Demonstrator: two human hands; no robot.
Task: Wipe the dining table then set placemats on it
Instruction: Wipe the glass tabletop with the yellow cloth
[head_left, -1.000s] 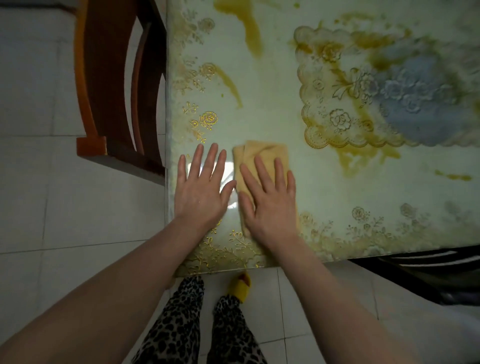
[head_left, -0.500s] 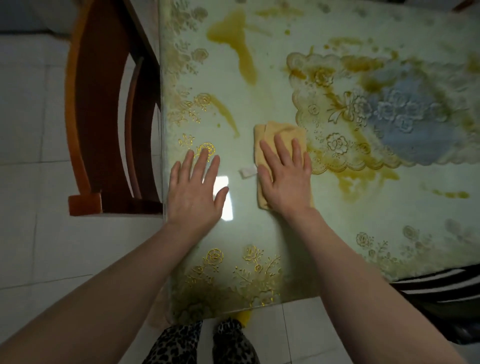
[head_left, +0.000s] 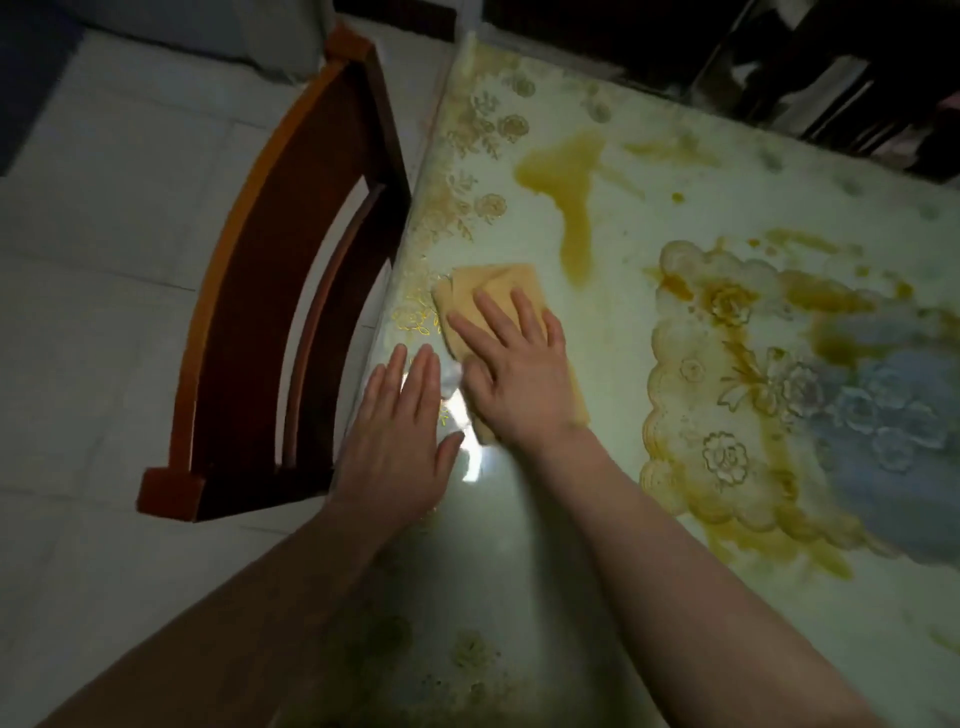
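A folded yellow cloth (head_left: 498, 283) lies on the glossy, flower-patterned dining table (head_left: 649, 218), near its left edge. My right hand (head_left: 511, 369) presses flat on the cloth with straight, spread fingers. Just left of it, my left hand (head_left: 397, 436) rests flat on the bare tabletop at the table's edge, fingers straight, holding nothing. Yellow-brown smears (head_left: 569, 182) streak the table beyond the cloth. A scalloped floral pattern with a blue middle (head_left: 810, 395) shows to the right.
A dark wooden chair (head_left: 270, 322) stands tight against the table's left edge. Pale floor tiles (head_left: 104, 260) spread to the left. Dark furniture (head_left: 779, 62) lines the far side of the table.
My right hand has slid the cloth forward, then left toward the table's edge, beside my left hand. The left hand has stayed flat on the table. The view has tilted.
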